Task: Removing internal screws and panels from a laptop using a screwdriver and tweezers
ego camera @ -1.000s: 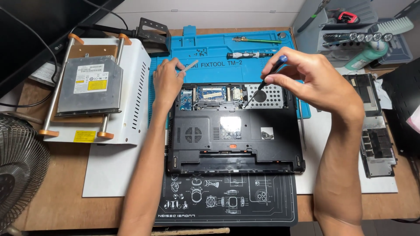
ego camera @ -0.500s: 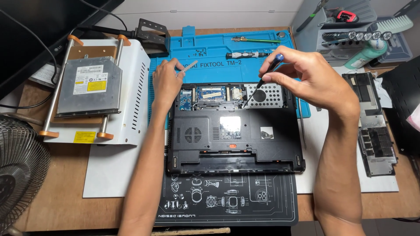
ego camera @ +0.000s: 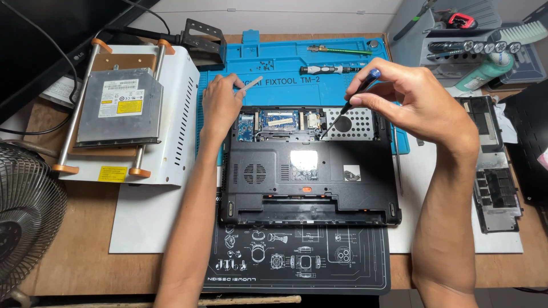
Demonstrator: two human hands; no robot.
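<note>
We see our right hand (ego camera: 419,102) gripping a screwdriver (ego camera: 347,107), tip down in the open back of a laptop (ego camera: 308,171) on the desk, our left hand (ego camera: 221,105) pinching a pale stick (ego camera: 249,83) beside it; unscrewing, we judge, needing steady downward pressure next.

My left hand (ego camera: 220,105) hides the laptop's (ego camera: 311,165) far left corner; the fan (ego camera: 25,219) is cut by the frame edge; the screwdriver (ego camera: 348,105) tip seems too small to judge.

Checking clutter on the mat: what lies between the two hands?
In the head view, between left hand and right hand: bare blue mat and the laptop's open bay.
</note>
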